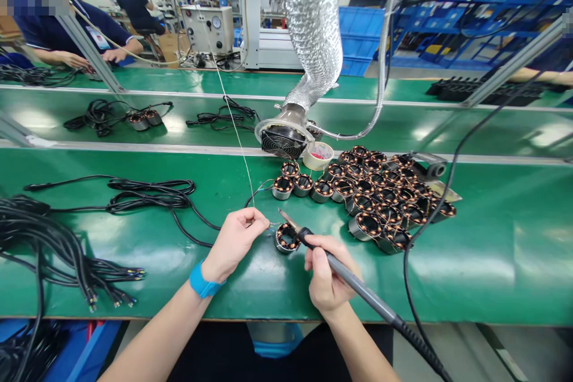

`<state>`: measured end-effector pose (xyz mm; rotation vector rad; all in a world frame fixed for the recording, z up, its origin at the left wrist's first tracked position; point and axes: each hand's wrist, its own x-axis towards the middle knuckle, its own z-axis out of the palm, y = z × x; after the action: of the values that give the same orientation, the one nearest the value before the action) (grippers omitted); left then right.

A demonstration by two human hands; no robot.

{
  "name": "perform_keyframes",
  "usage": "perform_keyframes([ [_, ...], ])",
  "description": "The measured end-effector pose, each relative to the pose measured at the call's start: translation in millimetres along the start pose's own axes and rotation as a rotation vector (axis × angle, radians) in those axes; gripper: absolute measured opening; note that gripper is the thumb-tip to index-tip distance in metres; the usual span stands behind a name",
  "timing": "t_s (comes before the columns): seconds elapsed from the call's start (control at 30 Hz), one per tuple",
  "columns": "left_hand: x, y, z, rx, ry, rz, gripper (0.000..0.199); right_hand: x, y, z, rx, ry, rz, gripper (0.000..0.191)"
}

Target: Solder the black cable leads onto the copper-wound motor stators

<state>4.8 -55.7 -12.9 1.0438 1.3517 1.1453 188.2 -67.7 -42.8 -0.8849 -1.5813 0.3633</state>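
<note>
From my feed: R hand [329, 274] wraps the soldering iron [367, 295], tip nr L fingers. L hand [233, 242] pinches thin wires [271, 225], thumb to forefinger; stator [287, 249] sits just R of it. Risk: iron slip → burnt fingertip/scorched insulation; loose pinch → wires part.

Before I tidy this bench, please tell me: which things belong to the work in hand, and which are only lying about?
In the work:
- soldering iron, in the right hand
- pale strand, running down to the left hand
- copper-wound ring between the hands

Lying about, perhaps as stock:
- cable bundle
- grouped copper-wound rings
- round tub
</note>
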Motion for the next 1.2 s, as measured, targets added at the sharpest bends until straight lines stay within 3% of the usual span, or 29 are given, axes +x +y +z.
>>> perform_keyframes([
  [0.23, -1.1, -1.5, -0.1, 0.031, -0.002, 0.030, 0.021, 18.8, -7.8, 11.5, 0.034, -0.075, -0.117, 0.038],
  [0.4, -12.3, -1.7, 2.9, 0.098, -0.043, 0.140, 0.024, 22.3, -4.6, 21.2, 0.001, -0.173, -0.091, 0.050],
  [0.7, -25.0, -7.9, 3.5, 0.206, -0.048, 0.249, 0.022, 16.9, -0.5, 26.9, 0.014, -0.251, -0.133, 0.052],
  [1.2, -20.7, -5.6, 3.6, -0.072, -0.128, -0.005, 0.030, 11.7, -5.2, 22.5, -0.023, -0.195, -0.159, 0.048],
])
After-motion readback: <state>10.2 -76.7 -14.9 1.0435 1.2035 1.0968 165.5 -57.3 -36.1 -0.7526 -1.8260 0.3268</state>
